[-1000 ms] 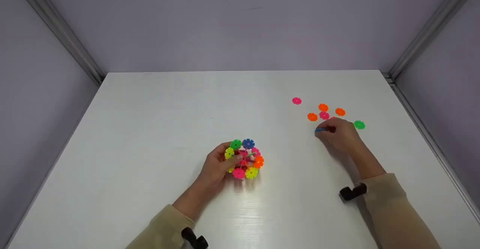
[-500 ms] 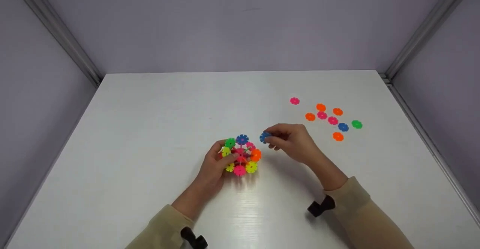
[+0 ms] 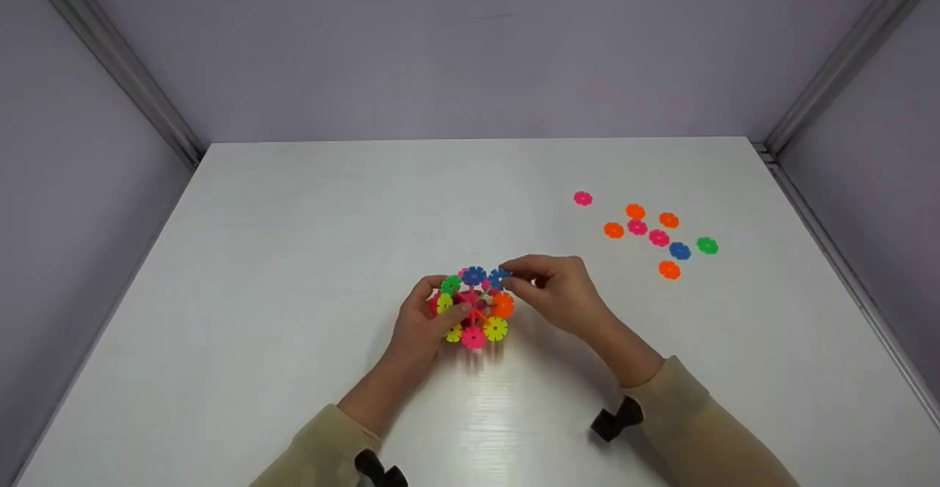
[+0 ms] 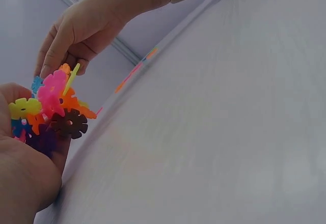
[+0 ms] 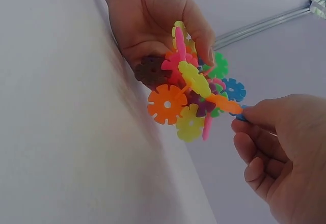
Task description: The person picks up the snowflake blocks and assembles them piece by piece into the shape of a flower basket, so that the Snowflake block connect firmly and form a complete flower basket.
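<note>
My left hand (image 3: pixel 422 325) grips a round cluster of interlocked snowflake discs (image 3: pixel 474 336) in pink, yellow, orange, green, blue and darker colours, thumb across its near side. My right hand (image 3: pixel 565 292) pinches a blue snowflake disc (image 3: pixel 498 278) between thumb and forefinger at the cluster's upper right edge, beside another blue disc (image 3: pixel 474 275). In the right wrist view, the pinched disc is mostly hidden behind the fingertips (image 5: pixel 249 114) and an orange disc (image 5: pixel 224 103). The left wrist view shows the cluster's pink disc (image 4: pixel 52 91) and a brown disc (image 4: pixel 69 123) up close.
On the white table (image 3: pixel 294 237), several loose discs lie flat at the back right: orange (image 3: pixel 669 270), pink (image 3: pixel 582 198), blue (image 3: pixel 680 250) and green (image 3: pixel 707 245). Grey walls (image 3: pixel 470 53) stand around the table's back and sides.
My right hand has carried a blue disc leftward from the loose discs to the cluster's upper right edge. My left hand stays nearly in place, still gripping the cluster.
</note>
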Motion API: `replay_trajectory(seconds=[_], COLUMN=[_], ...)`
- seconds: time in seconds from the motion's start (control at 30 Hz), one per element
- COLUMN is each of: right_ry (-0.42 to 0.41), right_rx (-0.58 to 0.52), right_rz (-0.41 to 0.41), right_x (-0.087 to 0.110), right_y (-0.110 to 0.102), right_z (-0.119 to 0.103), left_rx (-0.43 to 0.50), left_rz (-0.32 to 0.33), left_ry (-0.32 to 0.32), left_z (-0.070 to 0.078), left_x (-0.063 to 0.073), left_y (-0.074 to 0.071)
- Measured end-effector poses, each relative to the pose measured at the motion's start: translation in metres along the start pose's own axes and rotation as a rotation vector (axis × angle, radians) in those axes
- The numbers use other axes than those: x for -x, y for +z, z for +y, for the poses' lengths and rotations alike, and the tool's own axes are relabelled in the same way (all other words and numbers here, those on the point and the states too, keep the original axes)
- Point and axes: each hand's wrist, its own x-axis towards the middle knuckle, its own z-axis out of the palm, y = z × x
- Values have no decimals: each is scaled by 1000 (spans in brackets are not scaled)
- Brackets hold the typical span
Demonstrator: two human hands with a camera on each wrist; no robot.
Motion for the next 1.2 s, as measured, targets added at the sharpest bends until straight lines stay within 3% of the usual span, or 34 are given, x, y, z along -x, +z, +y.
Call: replay_trajectory(seconds=[0.47, 0.73, 1.2], right_ry=[-9, -137, -81], right_rx=[20, 31, -11], right_rz=[-41, -13, -41], right_x=[1, 2, 2], right_y=[2, 7, 10], right_z=[-7, -3, 0], left_rx=[-54, -27, -7], left_rz=[26, 24, 1], left_ry=[-13, -21, -3], left_z=[1, 1, 2], left_x=[0, 0, 1], left_y=[0, 0, -1])
